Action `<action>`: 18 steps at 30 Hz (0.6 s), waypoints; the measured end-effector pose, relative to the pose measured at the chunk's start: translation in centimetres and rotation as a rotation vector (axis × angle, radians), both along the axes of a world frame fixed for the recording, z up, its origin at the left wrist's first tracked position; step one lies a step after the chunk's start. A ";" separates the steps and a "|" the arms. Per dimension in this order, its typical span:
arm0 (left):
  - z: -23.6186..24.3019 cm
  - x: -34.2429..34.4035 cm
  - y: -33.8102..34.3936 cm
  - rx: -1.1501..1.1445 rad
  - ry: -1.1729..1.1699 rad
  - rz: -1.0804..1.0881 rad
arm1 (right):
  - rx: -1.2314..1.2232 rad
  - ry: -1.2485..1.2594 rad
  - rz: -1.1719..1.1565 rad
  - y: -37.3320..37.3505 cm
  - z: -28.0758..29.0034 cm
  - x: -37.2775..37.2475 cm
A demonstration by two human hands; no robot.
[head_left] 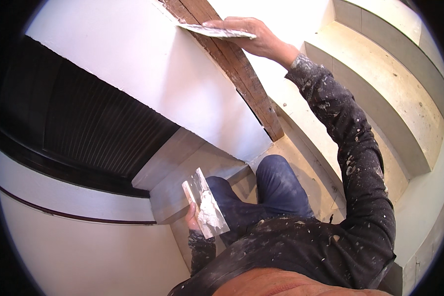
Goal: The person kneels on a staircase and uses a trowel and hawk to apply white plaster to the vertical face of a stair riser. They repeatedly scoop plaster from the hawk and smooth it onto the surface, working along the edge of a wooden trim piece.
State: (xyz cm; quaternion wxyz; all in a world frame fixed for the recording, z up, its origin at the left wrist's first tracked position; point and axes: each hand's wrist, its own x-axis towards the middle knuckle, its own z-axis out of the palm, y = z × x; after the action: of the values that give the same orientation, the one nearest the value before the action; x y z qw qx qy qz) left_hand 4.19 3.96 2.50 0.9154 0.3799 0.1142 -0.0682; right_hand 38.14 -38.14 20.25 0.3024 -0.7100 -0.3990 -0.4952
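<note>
My right hand [254, 37] is raised at the upper middle, closed on a plaster-smeared trowel [217, 32]. The trowel's blade is seen nearly edge-on. It lies across a brown wooden beam [232, 61], its left end at the border of the white wall [148, 64]; whether it touches the wall I cannot tell. Low and near my knees, my left hand [192, 217] grips a second trowel [202, 185], a flat rectangular metal one. A lump of white plaster [209, 212] sits on its blade. Both my dark sleeves are spattered with white.
Pale steps [375, 74] climb on the right, with specks on them. Left of the white wall is a dark slatted opening [98, 118], above a white wall with a thin dark red strip [84, 217]. My bent knees [281, 180] are close below the beam's foot.
</note>
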 end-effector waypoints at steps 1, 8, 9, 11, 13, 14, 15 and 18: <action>-0.1 0.1 0.0 0.016 0.010 0.010 | -0.014 0.052 0.000 -0.2 -0.8 -0.4; 0.3 0.1 -0.4 0.063 0.062 0.049 | -0.020 0.373 0.080 -1.2 -7.5 -3.4; 0.4 0.0 -0.5 0.055 0.069 0.052 | -0.013 0.356 0.097 -1.3 -8.6 -3.8; 0.5 0.0 -0.6 0.061 0.031 0.034 | -0.019 0.400 0.095 -1.6 -10.7 -4.5; 0.6 0.1 -0.6 0.056 0.007 0.007 | -0.028 0.434 0.102 -2.1 -12.6 -5.4; 0.6 0.1 -0.6 0.053 -0.009 -0.010 | -0.013 0.465 0.113 -2.3 -13.5 -6.0; 0.6 0.1 -0.6 0.064 -0.011 -0.008 | 0.021 0.470 0.126 -2.4 -14.3 -6.7; 0.7 0.1 -0.8 0.082 -0.010 -0.024 | 0.177 0.546 0.216 -1.9 -16.1 -9.8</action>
State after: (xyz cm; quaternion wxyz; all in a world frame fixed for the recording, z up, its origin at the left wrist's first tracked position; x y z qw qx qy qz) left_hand 4.34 3.15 3.23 0.8988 0.4187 0.1076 -0.0724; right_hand 28.39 -40.05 4.13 0.5100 -0.7412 -0.3315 -0.2840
